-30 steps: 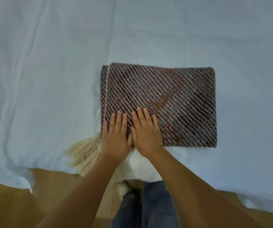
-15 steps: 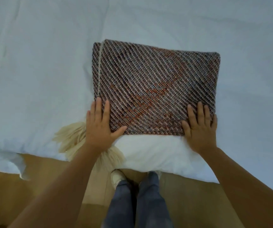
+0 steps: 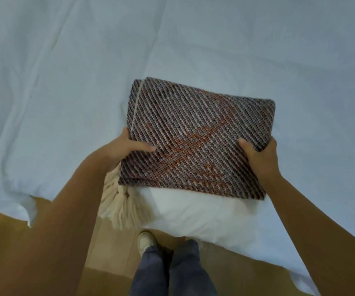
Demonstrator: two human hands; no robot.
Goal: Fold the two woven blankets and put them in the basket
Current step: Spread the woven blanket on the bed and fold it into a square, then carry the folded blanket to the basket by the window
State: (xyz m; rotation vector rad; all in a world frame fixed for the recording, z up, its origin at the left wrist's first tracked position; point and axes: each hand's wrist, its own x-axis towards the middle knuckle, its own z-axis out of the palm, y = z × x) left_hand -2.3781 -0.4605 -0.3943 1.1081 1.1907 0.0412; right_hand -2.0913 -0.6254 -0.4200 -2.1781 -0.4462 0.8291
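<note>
Hands shifted fr flat press to side grips | L hand & R hand fingers clamp folded blanket | risk: uneven grip → layers splay on lift

Dim, cool light; soft focus; wide-angle bowing

A wrinkled pale blue sheet covers the bed, its edge hanging over a tan floor. A white pillow bulges at the near edge. The light is soft and dim.
</note>
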